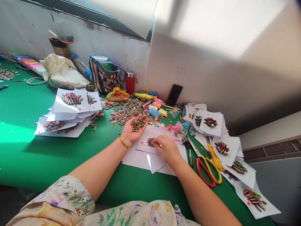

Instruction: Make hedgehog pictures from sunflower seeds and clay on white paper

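My left hand is palm up and cupped around a small heap of striped sunflower seeds. Just to its right, my right hand pinches a sunflower seed at a brown clay patch on a white paper card. Small red dots and a thin drawn line show beside the patch. The fingers partly cover the patch and the seed. More white sheets lie under the card. Beyond my left hand spreads a large pile of loose sunflower seeds.
Stacked cards with seed figures lie left and right. Scissors and a black pen sit beside my right forearm. Colored clay packs, a phone, a red bottle and bags stand toward the wall.
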Available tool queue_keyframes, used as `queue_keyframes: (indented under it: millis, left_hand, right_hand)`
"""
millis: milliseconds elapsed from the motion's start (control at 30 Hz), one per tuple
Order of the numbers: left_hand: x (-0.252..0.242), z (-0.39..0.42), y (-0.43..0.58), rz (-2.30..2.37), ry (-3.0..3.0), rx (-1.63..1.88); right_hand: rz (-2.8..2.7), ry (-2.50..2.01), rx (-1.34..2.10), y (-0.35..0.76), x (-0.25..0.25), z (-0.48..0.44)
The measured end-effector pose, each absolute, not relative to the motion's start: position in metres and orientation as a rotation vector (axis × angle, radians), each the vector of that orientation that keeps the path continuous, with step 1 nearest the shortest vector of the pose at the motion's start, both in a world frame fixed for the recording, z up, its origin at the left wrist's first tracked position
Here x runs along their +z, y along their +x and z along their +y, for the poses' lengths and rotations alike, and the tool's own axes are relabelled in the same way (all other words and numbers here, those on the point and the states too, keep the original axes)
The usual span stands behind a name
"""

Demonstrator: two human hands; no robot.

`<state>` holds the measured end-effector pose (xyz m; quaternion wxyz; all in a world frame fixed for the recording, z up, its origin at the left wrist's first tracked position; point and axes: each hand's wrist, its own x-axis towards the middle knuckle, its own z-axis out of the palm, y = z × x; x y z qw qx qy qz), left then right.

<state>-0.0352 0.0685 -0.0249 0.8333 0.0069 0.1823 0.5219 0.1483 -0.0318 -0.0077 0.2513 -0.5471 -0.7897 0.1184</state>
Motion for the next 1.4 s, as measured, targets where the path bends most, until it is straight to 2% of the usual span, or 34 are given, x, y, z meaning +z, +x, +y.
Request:
queue_keyframes:
  millis: [300,900,1400]
  left_hand:
    - [-0.022,0.068,-0.034,0.419,0.004,1.118]
    - [-0.021,0.067,-0.034,0.43,-0.005,1.113]
    - [-0.021,0.067,-0.034,0.407,-0.003,1.109]
  right_hand:
    - [-2.258,-1.375,0.187,0.147,-0.028,-0.03]
    - [-2.411,-1.484,-0.028,0.137,-0.025,-0.031]
    - [-2.371,-1.428,-0.024,0.139,-0.028,-0.034]
